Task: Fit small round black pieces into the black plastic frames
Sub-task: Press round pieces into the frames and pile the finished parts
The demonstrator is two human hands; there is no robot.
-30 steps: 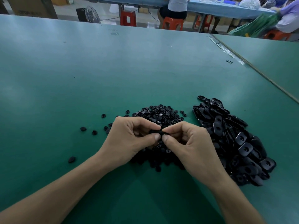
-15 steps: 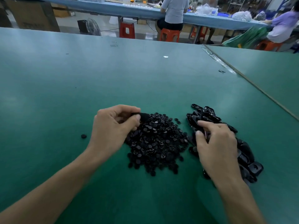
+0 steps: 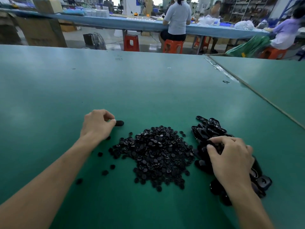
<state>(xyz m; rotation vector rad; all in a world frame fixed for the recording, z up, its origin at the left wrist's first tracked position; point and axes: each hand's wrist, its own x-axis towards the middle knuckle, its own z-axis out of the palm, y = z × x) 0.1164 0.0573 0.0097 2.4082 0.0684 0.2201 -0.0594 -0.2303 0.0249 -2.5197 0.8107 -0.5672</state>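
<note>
A heap of small round black pieces [image 3: 158, 154] lies on the green table [image 3: 148, 90] in front of me. To its right is a pile of black plastic frames [image 3: 209, 128]. My left hand [image 3: 97, 124] is left of and beyond the heap, fingers curled, pinching the end of one black frame [image 3: 119, 123] low over the table. My right hand [image 3: 231, 159] lies on the frame pile, its fingertips curled round a frame there and hiding much of the pile. Several loose round pieces [image 3: 104, 172] are scattered left of the heap.
A taped seam [image 3: 257, 95] runs diagonally at the right, with a second green table [image 3: 277, 80] beyond it. A tiny dark object [image 3: 225, 81] lies near the seam. Past the far edge, people sit on orange stools [image 3: 173, 45] at a blue bench.
My hands have parted from the middle. The left carried a black frame left and away from me; the right went to the frame pile and curled into it. The view tilted up.
</note>
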